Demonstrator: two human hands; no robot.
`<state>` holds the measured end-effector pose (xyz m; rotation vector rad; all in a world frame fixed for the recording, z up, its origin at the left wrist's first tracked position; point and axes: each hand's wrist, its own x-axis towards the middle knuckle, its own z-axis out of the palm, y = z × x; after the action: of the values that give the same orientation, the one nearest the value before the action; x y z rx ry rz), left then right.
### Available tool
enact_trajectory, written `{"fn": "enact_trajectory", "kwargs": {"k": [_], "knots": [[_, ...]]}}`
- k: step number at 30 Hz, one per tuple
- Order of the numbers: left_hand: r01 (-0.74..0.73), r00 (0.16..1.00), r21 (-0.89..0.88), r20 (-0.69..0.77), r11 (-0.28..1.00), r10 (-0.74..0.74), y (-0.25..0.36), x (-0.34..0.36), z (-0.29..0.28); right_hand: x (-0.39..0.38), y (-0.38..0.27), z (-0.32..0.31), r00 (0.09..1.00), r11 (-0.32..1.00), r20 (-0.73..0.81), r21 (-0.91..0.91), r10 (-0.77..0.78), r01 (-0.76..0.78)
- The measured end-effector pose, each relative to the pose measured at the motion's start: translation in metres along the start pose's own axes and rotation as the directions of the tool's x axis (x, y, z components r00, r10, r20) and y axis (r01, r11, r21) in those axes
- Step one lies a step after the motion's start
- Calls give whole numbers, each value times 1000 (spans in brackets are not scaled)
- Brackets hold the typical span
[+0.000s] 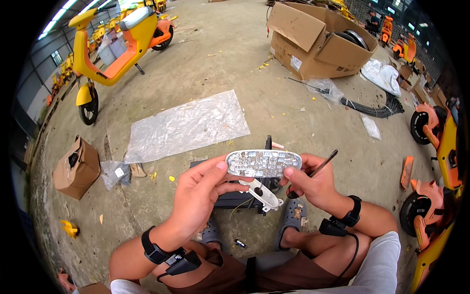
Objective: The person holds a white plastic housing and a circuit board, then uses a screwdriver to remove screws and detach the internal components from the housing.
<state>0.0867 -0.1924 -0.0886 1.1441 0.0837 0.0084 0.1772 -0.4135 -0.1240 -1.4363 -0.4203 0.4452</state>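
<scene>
Both my hands hold up an oval display panel [262, 164] with a pale rim and silvery digit-shaped segments. My left hand [193, 188] pinches its left end between thumb and fingers. At the other end, the thumb of my right hand [313, 185] presses on the panel's face. A thin dark screwdriver-like tool [324, 163] also lies in my right hand, slanting up to the right. Just below the panel is a white plastic housing [267, 198] with screw tabs. Behind it sits a black part [232, 200], partly hidden by my hands.
A yellow scooter [117, 59] stands at the far left; more scooters [440, 147] line the right. A clear plastic sheet [191, 122] lies ahead. Near it are a small carton [77, 169], a large open carton [313, 44] and a bundle of black cables [374, 109].
</scene>
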Motion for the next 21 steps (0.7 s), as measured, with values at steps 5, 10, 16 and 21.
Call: {"fn": "enact_trajectory", "kwargs": {"k": [5,10,16,21], "knots": [[6,1000,5,7,1000,-7,-2,0,0,0,-1,1,1000,1000,-6,11,1,-1],[9,1000,-8,-2,1000,-9,-4,-1,0,1,-2,1,1000,1000,-5,6,15,-15],[26,999,-37,-19,999,-26,-4,0,-1,2,-4,2,1000,1000,12,12,16,-16],[38,999,-53,-30,998,-40,-2,1,0,2,-6,3,999,999,25,26,31,-31]]}}
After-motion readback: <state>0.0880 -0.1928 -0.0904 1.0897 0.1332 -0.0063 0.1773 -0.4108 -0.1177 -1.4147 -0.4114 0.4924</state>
